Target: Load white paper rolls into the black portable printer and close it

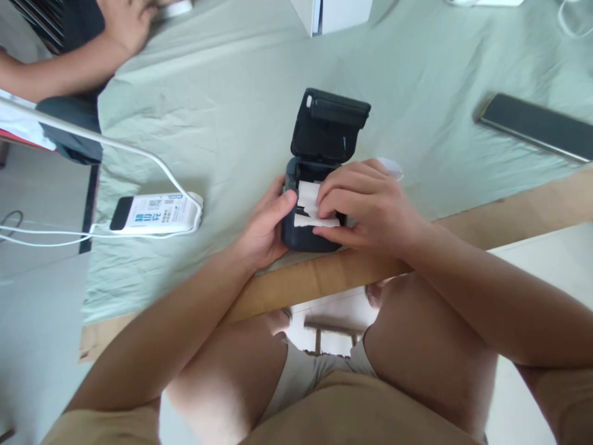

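A small black label printer (306,240) rests near the table's front edge, its hinged lid (330,127) raised and tipped back. My left hand (267,222) grips the printer's left side, thumb on the upper rim. Over the printer's opening, my right hand (364,204) has its fingers closed on a strip of white label paper (308,196) with a black mark on its lower left. Those fingers hide the paper's right part and much of the compartment. A whitish, translucent piece (391,168) shows just beyond my right knuckles; I cannot tell what it is.
A white power bank (157,213) with cables lies to the left. On the right is a dark phone (540,127). A white box (340,15) stands at the back. Another person's hand (127,25) rests at the far left. A pale green cloth (231,111) covers the table.
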A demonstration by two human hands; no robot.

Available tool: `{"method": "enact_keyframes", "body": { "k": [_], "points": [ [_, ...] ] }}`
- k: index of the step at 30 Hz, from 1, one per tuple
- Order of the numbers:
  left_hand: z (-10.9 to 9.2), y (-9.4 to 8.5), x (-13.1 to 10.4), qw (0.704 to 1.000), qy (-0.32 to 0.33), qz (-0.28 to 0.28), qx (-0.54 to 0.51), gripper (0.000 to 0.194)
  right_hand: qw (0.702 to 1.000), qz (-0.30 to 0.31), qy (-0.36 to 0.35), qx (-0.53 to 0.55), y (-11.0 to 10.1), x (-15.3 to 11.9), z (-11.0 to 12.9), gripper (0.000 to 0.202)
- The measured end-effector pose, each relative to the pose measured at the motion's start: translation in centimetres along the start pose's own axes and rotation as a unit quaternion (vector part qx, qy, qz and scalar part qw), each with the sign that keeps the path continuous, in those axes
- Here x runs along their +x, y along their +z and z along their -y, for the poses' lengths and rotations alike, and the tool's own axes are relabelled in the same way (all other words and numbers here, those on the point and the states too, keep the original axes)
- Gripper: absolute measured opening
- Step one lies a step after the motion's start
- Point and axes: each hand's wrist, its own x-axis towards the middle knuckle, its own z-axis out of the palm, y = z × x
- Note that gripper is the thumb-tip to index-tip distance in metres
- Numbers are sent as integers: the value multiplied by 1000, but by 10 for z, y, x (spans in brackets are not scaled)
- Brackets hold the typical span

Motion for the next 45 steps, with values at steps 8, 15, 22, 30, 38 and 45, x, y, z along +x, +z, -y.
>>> {"method": "enact_keyframes", "body": {
  "k": [8, 15, 22, 30, 38, 45],
  "points": [
    [-4, 2, -2, 998, -29, -13, 46, 76, 988, -111, 108, -3, -25, 7, -1, 14],
    [-4, 1, -2, 999, -20, -22, 40, 71, 961, -116, 198, 157, -26, 5, 3, 24],
    [-3, -1, -4, 999, -14, -21, 45, 70, 918, -36, 305, 250, -10, -4, 9, 42],
    [2, -1, -3, 999, -6, -17, 49, 55, 869, 35, 396, 295, -3, -3, 4, 49],
    [-1, 4, -1, 998, -22, -37, 42, 49, 902, 41, 364, 227, -6, -2, 8, 46],
    [-2, 5, 2, 992, -98, -75, 6, 52, 916, 33, 338, 212, -15, -12, 6, 41]
  ]
}}
